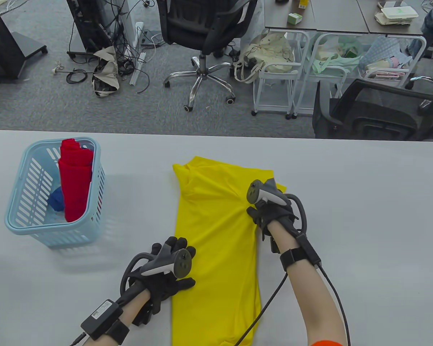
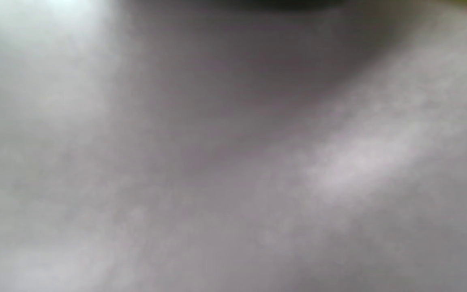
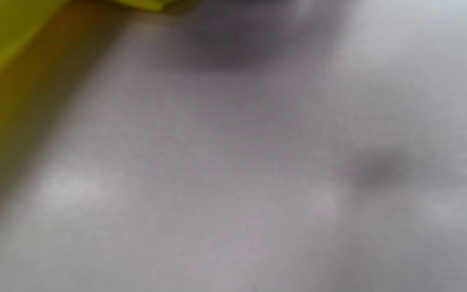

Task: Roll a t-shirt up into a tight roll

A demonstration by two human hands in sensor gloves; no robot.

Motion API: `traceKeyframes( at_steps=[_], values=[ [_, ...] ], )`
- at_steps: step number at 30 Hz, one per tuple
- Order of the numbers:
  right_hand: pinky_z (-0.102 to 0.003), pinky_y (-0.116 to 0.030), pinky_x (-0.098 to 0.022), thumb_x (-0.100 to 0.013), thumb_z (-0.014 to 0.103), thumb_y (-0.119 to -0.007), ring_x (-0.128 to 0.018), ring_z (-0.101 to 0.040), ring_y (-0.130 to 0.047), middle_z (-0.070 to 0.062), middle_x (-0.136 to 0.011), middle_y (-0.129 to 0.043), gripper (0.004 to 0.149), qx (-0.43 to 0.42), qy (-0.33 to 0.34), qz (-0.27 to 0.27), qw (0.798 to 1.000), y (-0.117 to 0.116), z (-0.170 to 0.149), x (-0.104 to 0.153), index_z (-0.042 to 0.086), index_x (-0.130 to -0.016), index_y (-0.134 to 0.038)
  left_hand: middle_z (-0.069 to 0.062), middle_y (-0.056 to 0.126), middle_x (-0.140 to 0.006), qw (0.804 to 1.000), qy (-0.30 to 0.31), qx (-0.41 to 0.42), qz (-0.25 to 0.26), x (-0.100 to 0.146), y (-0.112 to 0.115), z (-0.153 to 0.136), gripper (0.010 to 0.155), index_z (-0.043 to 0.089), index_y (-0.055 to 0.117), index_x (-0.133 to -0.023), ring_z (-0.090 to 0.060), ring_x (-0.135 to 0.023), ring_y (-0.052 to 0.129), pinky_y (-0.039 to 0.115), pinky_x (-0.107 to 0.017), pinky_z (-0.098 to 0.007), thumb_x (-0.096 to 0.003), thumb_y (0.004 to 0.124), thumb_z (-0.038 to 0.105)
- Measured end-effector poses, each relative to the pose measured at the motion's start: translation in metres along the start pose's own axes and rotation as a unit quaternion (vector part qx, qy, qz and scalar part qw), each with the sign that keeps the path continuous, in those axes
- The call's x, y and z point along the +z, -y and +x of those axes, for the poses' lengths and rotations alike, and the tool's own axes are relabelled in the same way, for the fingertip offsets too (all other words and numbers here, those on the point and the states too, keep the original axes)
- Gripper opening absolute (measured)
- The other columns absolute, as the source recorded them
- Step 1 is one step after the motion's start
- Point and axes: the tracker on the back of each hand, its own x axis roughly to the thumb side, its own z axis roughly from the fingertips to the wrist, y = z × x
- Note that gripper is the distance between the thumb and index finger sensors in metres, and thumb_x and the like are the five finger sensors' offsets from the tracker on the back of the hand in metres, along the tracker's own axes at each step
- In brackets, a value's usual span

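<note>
A yellow t-shirt (image 1: pixel 216 252) lies flat on the grey table (image 1: pixel 364 216), folded into a long strip that runs from the far middle to the near edge. My left hand (image 1: pixel 173 259) rests flat on the shirt's left edge near the middle, fingers spread. My right hand (image 1: pixel 265 212) presses on the shirt's right edge by the folded-in sleeve, fingers curled on the cloth. The right wrist view shows a blurred yellow edge of the shirt (image 3: pixel 10 36) at its top left over the table. The left wrist view shows only blurred table surface.
A light blue plastic basket (image 1: pixel 25 220) stands at the left of the table, holding a red rolled garment (image 1: pixel 75 180) and a blue one (image 1: pixel 56 199). Beyond the table's far edge are office chairs, white carts and cables on the floor.
</note>
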Motion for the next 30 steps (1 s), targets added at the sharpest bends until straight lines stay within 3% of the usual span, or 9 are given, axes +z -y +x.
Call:
traceKeyframes(
  at_steps=[2, 5, 12, 14, 18, 21, 26, 30],
  values=[
    [-0.066, -0.015, -0.073, -0.060, 0.050, -0.034, -0.105, -0.046, 0.013, -0.007, -0.112, 0.016, 0.068, -0.028, -0.052, -0.019, 0.998, 0.004, -0.014, -0.004, 0.029, -0.108, 0.009, -0.001, -0.023, -0.109, 1.000, 0.000, 0.001, -0.001, 0.000, 0.000, 0.000, 0.083, 0.035, -0.017, -0.099, -0.032, -0.106, -0.013, 0.006, -0.077, -0.061, -0.0383, 0.027, 0.071],
    [-0.067, -0.017, -0.073, -0.059, 0.053, -0.033, -0.105, -0.047, 0.012, -0.010, -0.112, 0.018, 0.072, -0.040, -0.073, -0.013, 0.996, 0.009, -0.024, -0.007, 0.025, -0.108, 0.011, 0.000, -0.024, -0.108, 1.000, 0.002, 0.005, -0.002, 0.000, 0.000, 0.000, 0.083, 0.035, -0.017, -0.099, -0.032, -0.105, -0.014, 0.006, -0.076, -0.061, -0.0382, 0.027, 0.071],
    [-0.064, -0.031, -0.074, -0.061, 0.055, -0.055, -0.110, -0.051, -0.022, -0.021, -0.120, -0.011, 0.083, -0.037, -0.115, -0.079, 0.989, 0.024, -0.008, -0.002, 0.013, -0.116, -0.010, 0.000, -0.024, -0.108, 1.000, 0.004, 0.006, -0.002, 0.000, 0.000, -0.001, 0.083, 0.035, -0.017, -0.099, -0.032, -0.105, -0.014, 0.005, -0.076, -0.061, -0.0382, 0.027, 0.071],
    [-0.063, -0.033, -0.074, -0.061, 0.051, -0.059, -0.109, -0.049, -0.030, -0.021, -0.120, -0.017, 0.080, -0.040, -0.124, -0.102, 0.986, 0.025, -0.003, -0.002, 0.012, -0.117, -0.017, -0.001, -0.024, -0.108, 1.000, 0.004, 0.007, -0.002, 0.000, 0.000, -0.001, 0.083, 0.035, -0.017, -0.099, -0.032, -0.105, -0.014, 0.005, -0.076, -0.061, -0.0383, 0.027, 0.071],
    [-0.057, -0.045, -0.073, -0.061, 0.040, -0.066, -0.093, -0.034, -0.059, -0.016, -0.112, -0.041, 0.072, -0.022, -0.109, -0.139, 0.984, 0.029, 0.012, 0.000, 0.015, -0.116, -0.027, -0.001, -0.024, -0.108, 1.000, 0.004, 0.007, -0.002, -0.001, 0.000, -0.001, 0.083, 0.035, -0.017, -0.099, -0.032, -0.105, -0.014, 0.005, -0.076, -0.061, -0.0383, 0.027, 0.071],
    [-0.050, -0.063, -0.067, -0.060, 0.033, -0.071, -0.074, -0.020, -0.081, -0.006, -0.098, -0.066, 0.064, -0.007, -0.101, -0.146, 0.984, 0.032, 0.018, 0.000, 0.016, -0.113, -0.040, -0.001, -0.024, -0.108, 1.000, 0.005, 0.007, -0.002, -0.001, 0.000, -0.001, 0.083, 0.035, -0.017, -0.099, -0.032, -0.105, -0.014, 0.005, -0.076, -0.061, -0.0383, 0.027, 0.071],
    [-0.047, -0.070, -0.063, -0.059, 0.032, -0.073, -0.067, -0.016, -0.088, -0.007, -0.094, -0.072, 0.062, -0.040, -0.087, -0.150, 0.984, 0.039, 0.019, 0.009, 0.014, -0.112, -0.045, -0.001, -0.024, -0.108, 1.000, 0.005, 0.007, -0.002, 0.000, 0.000, -0.001, 0.083, 0.035, -0.017, -0.099, -0.032, -0.105, -0.014, 0.005, -0.076, -0.061, -0.0383, 0.027, 0.071],
    [-0.047, -0.069, -0.063, -0.060, 0.033, -0.071, -0.069, -0.015, -0.087, -0.006, -0.095, -0.070, 0.063, -0.086, -0.011, -0.198, 0.976, 0.052, 0.036, 0.042, 0.013, -0.113, -0.042, -0.001, -0.024, -0.108, 1.000, 0.005, 0.007, -0.003, -0.001, 0.000, -0.001, 0.083, 0.035, -0.017, -0.099, -0.032, -0.105, -0.014, 0.005, -0.076, -0.061, -0.0382, 0.027, 0.071]
  ],
)
